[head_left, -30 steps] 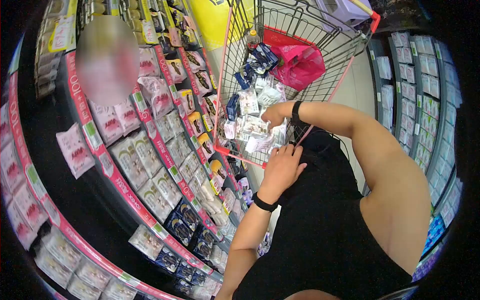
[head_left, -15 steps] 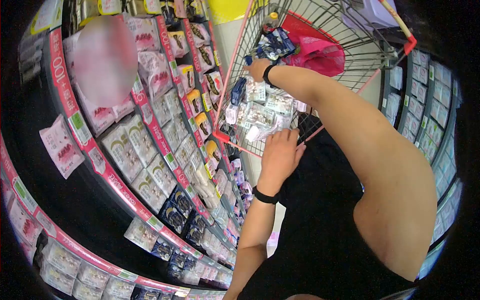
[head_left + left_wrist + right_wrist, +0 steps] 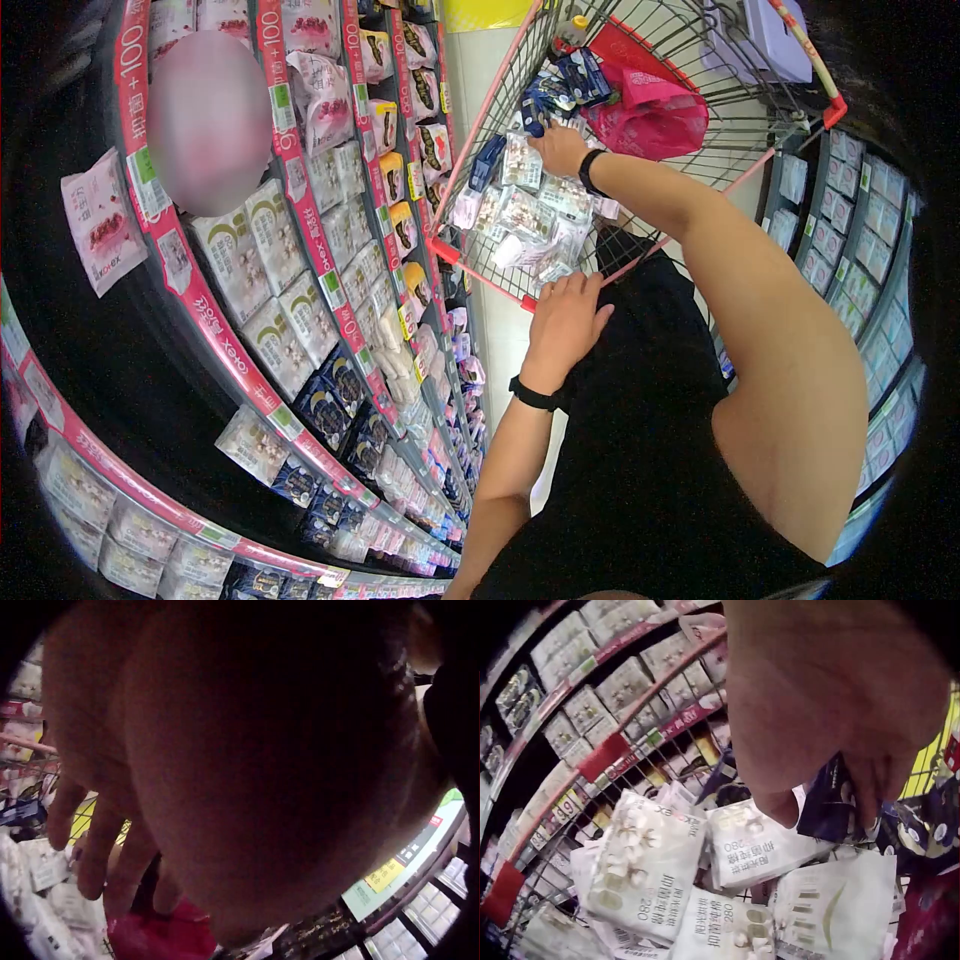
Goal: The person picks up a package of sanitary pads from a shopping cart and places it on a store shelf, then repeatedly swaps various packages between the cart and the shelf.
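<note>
In the head view my right hand (image 3: 563,152) is inside the shopping cart (image 3: 478,130), over a pile of packs. Its thumb and fingers pinch a navy sanitary pad pack (image 3: 831,801), seen best in the right wrist view. Below that hand lie several white sanitary pad packs (image 3: 649,862) with cotton flowers printed on them. More navy packs (image 3: 583,78) lie farther in, beside a crumpled pink-red bag (image 3: 660,118). My left hand (image 3: 565,325) rests at the cart's near edge, fingers extended, holding nothing; the left wrist view shows its palm dark and close.
Shelves (image 3: 290,395) of pink, white and navy packs with pink price strips run along the left. Another shelf (image 3: 840,220) of small packs stands at the right. A bottle with a yellow cap (image 3: 572,32) stands in the cart's far corner. A lilac stool-like object (image 3: 765,45) is beyond the cart.
My right hand has gone from the white packs to the navy ones, then drawn back slightly with a navy pack. The left hand has stayed at the cart's edge.
</note>
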The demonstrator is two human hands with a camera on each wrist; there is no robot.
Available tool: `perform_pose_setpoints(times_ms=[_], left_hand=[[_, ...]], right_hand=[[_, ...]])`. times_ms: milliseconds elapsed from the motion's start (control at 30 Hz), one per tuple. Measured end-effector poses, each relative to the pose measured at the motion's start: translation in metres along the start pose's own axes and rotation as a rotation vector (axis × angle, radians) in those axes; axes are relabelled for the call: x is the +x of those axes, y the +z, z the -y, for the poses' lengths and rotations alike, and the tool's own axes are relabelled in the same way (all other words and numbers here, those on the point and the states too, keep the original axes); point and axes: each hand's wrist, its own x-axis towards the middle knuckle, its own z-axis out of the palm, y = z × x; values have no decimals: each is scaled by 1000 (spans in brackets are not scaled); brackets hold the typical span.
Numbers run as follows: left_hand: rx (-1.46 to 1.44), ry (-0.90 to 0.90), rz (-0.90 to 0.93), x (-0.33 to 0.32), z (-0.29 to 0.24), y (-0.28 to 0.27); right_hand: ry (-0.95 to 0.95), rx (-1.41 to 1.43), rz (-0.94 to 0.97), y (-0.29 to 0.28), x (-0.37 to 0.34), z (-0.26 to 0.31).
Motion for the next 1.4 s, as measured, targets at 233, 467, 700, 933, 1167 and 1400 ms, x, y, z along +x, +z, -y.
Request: perform_pose_setpoints(times_ms=[233,467,700,933,1167,1400], left_hand=[[-413,-23,-201,-27,69,33],[-1743,-48,-531,-111,132,33],[-1805,329,-892,-219,139,30],[-1667,414,-1245,-345,144,91],[-1418,365,-1610,-411,139,133],[-1298,396,-1862,-436,170,167]], right_hand=[[-170,224,-288,-50,-108,59],[-657,447,-608,-82,-205,175],[-888,160,-763,-74,-270,294],[-1048,747,-237,-56,-281,382],[-716,1269,790,-43,-282,464],[-884,1080,436,-57,-290,512]])
